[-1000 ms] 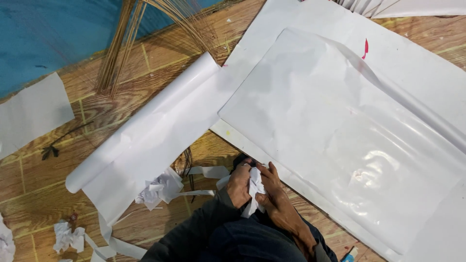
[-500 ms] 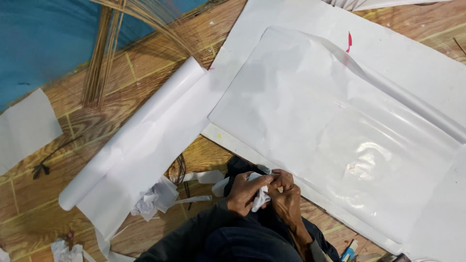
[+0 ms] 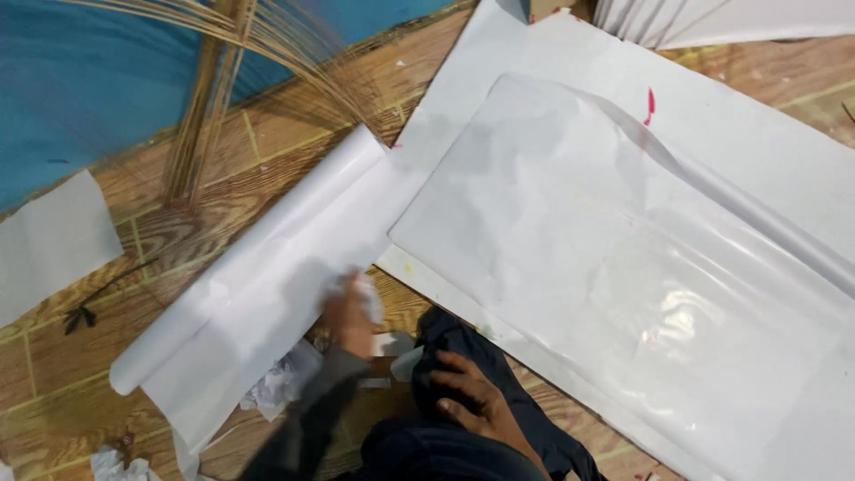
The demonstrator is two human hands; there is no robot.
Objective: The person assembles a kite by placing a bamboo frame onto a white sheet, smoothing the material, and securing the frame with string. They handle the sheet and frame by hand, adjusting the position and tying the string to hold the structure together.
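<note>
My left hand (image 3: 349,313) reaches out over the rolled white paper sheet (image 3: 258,267) and grips a small crumpled white paper wad (image 3: 367,297); the hand is blurred by motion. My right hand (image 3: 472,399) rests flat on my dark trouser leg (image 3: 454,343), fingers spread, holding nothing. A large glossy white sheet (image 3: 623,267) lies spread on the wooden floor (image 3: 53,383) to the right, on top of a wider white sheet (image 3: 712,116).
Crumpled white paper scraps (image 3: 283,385) lie by my knee, and another scrap (image 3: 111,463) at the lower left. A bundle of thin bamboo sticks (image 3: 223,80) fans out at the top left over a blue surface (image 3: 80,98). A loose white sheet (image 3: 49,240) lies far left.
Both hands were together on my lap working a white paper wad. Now the left hand has swung out to the left with the wad, and the right hand lies on my leg.
</note>
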